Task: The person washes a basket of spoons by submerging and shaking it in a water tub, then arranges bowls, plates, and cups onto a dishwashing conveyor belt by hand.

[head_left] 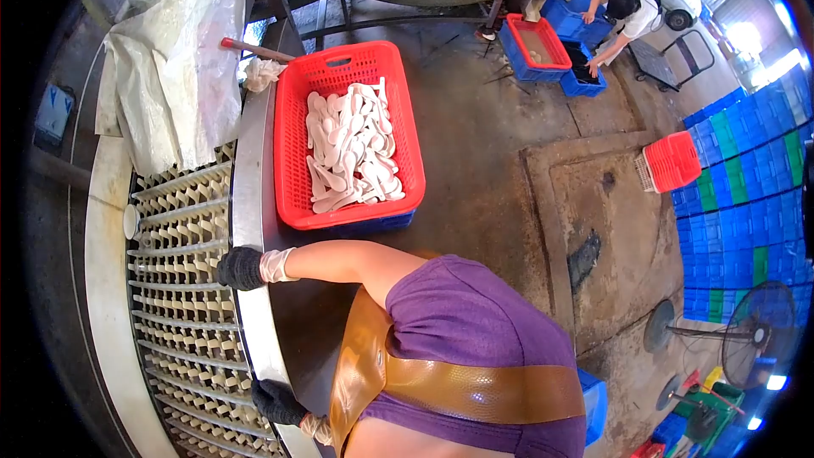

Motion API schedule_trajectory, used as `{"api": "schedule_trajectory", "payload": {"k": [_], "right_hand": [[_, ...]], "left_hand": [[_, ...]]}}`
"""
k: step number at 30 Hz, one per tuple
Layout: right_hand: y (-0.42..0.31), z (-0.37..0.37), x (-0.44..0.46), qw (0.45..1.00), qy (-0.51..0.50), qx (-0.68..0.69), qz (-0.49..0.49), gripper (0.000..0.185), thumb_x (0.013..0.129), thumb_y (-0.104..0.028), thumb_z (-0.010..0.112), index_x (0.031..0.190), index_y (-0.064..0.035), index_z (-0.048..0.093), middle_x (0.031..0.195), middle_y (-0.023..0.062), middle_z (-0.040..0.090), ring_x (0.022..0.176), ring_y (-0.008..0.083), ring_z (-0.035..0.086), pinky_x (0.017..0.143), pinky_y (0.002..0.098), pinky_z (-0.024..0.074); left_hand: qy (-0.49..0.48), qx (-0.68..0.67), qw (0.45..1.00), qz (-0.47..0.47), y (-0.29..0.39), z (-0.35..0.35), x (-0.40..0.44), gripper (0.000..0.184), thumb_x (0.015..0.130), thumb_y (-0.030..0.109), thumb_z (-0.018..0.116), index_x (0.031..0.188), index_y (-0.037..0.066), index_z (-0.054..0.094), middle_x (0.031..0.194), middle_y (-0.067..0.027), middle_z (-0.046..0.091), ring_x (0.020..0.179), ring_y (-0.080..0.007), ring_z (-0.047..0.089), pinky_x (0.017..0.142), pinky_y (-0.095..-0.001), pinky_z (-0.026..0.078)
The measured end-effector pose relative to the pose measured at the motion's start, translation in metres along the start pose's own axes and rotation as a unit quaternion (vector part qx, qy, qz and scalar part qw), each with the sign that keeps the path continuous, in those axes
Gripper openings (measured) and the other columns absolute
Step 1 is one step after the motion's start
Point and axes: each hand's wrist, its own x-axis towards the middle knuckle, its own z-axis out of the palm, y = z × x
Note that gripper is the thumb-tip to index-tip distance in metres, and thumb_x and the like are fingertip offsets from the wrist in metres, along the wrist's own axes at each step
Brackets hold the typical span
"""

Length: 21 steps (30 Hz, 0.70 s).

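Both of my hands wear dark knitted gloves over pale cuffs and are at the metal edge [259, 305] of a conveyor [182, 288] carrying rows of cream pegs and metal rods. My right hand [240, 268] lies over this edge, looking rounded; its fingers cannot be made out. Lower in the view, my left hand [278, 401] rests across the same edge, fingers loosely laid out, holding nothing visible. Beyond my right arm stands a red plastic basket [290, 161] heaped with white spoons [352, 148]. A small round white piece [131, 220] sits at the conveyor's far side.
Plastic sheeting [174, 59] drapes over the conveyor's upper end, near a reddish bar [254, 49]. A co-worker [632, 13] bends over blue and red crates [536, 47]. Blue crates [738, 203] are stacked at right, with red baskets [671, 161] and a fan [759, 335].
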Motion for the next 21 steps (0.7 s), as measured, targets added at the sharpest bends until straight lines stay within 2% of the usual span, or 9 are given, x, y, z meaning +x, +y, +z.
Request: {"api": "schedule_trajectory", "payload": {"k": [6,8,13,19,21], "right_hand": [[0.002,0.000,0.000,0.999,-0.014,-0.037,-0.002,0.010,0.065,-0.018,0.055,0.060,-0.0098,0.057,0.059,0.0106,0.057,0.055,0.0302,0.058,0.051,0.0414,0.0459],[0.001,-0.004,0.001,1.000,-0.014,-0.012,0.000,0.010,0.066,-0.018,0.055,0.061,-0.0100,0.058,0.059,0.0107,0.057,0.055,0.0303,0.058,0.051,0.0415,0.0459],[0.002,-0.017,0.003,0.999,-0.033,0.004,0.003,0.009,0.067,-0.018,0.055,0.063,-0.0106,0.059,0.060,0.0107,0.058,0.057,0.0302,0.059,0.052,0.0417,0.0465],[0.008,-0.013,0.004,1.000,-0.012,0.024,-0.014,0.008,0.067,-0.018,0.056,0.065,-0.0108,0.061,0.063,0.0101,0.059,0.061,0.0296,0.060,0.055,0.0419,0.0473],[0.009,-0.011,0.005,0.999,-0.041,0.025,0.012,0.008,0.066,-0.018,0.056,0.065,-0.0117,0.061,0.064,0.0099,0.060,0.060,0.0291,0.060,0.054,0.0414,0.0471]], "left_hand": [[-0.012,0.014,0.999,0.025,0.001,-0.003,0.005,0.030,0.088,0.019,0.054,0.102,-0.007,0.060,0.100,-0.0190,0.063,0.090,-0.0309,0.061,0.082,-0.0357,0.047],[-0.014,0.016,0.999,0.030,0.004,-0.004,0.005,0.030,0.087,0.019,0.054,0.102,-0.007,0.060,0.099,-0.0191,0.063,0.090,-0.0312,0.061,0.082,-0.0358,0.047],[-0.021,0.006,1.000,-0.010,-0.005,0.004,0.006,0.030,0.087,0.019,0.055,0.101,-0.006,0.061,0.098,-0.0194,0.063,0.090,-0.0305,0.061,0.083,-0.0353,0.047],[-0.010,-0.006,1.000,-0.009,-0.014,0.013,0.009,0.030,0.087,0.020,0.055,0.100,-0.006,0.062,0.099,-0.0195,0.064,0.091,-0.0299,0.061,0.084,-0.0355,0.047],[-0.013,0.001,1.000,-0.010,-0.012,0.013,0.010,0.030,0.087,0.020,0.055,0.100,-0.006,0.062,0.099,-0.0194,0.064,0.091,-0.0299,0.061,0.084,-0.0358,0.047]]}}
